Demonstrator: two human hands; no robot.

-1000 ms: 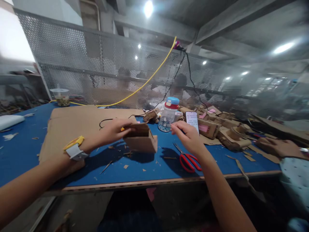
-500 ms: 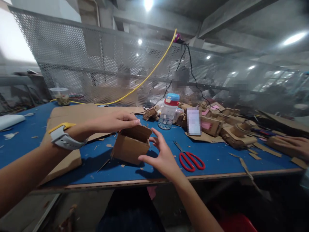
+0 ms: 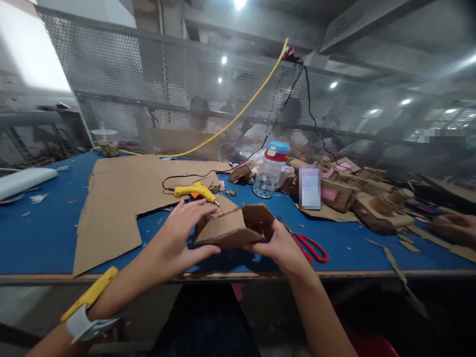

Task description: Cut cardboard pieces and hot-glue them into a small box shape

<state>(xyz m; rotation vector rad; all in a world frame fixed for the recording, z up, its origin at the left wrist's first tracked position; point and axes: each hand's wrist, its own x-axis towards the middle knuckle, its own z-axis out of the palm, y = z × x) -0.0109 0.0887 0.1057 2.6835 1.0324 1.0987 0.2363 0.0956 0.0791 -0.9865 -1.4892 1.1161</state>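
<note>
A small brown cardboard box [image 3: 223, 226], its hollow side to the right, is tilted just above the blue table near its front edge. My left hand [image 3: 182, 233] curves around the box's left end, thumb low in front and fingers over the far edge. On the right end, my right hand [image 3: 280, 245] grips a wall, thumb below and fingers partly hidden behind the cardboard. Just beyond the box lies a yellow glue gun [image 3: 197, 191], its nozzle towards the box. Red-handled scissors [image 3: 307, 244] rest beside my right hand, partly covered by it.
A large cut cardboard sheet [image 3: 115, 198] covers the left part of the blue table [image 3: 238, 267]. Behind the box stand a blue-lidded bottle [image 3: 269, 171] and a phone-like panel [image 3: 310, 187]. Cardboard pieces [image 3: 383, 203] pile up rightward, near another person's hand [image 3: 459, 225].
The box has been tipped and turned, its hollow side now facing right. My left hand has come down to its left end; my right hand has closed on it. The glue gun is now visible.
</note>
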